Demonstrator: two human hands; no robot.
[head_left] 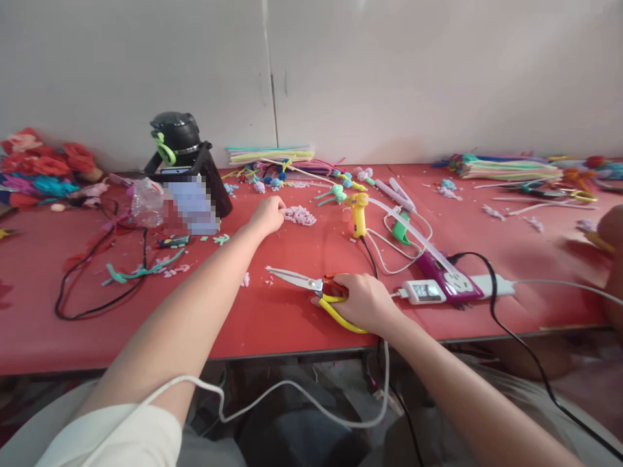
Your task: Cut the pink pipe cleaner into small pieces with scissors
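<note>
My right hand (367, 301) is wrapped round the handles of a pair of scissors (296, 279) with yellow and orange-red grips. The blades point left, lie close together and rest low over the red table. My left hand (268, 217) reaches farther out, its fingers pinched together at the left edge of a small heap of pale pink fuzzy pieces (300, 216). Whatever is between those fingertips is too small to make out. A few loose pink bits (244, 279) lie near the scissor tips.
A yellow hot glue gun (359, 214) stands right of the heap, its cord trailing. Power strip (457, 285) and cables lie at right. A black bottle (182, 155) with a phone (195, 204) before it stands left. Pipe-cleaner bundles (272, 154) line the back. Another person's hand (613, 227) shows far right.
</note>
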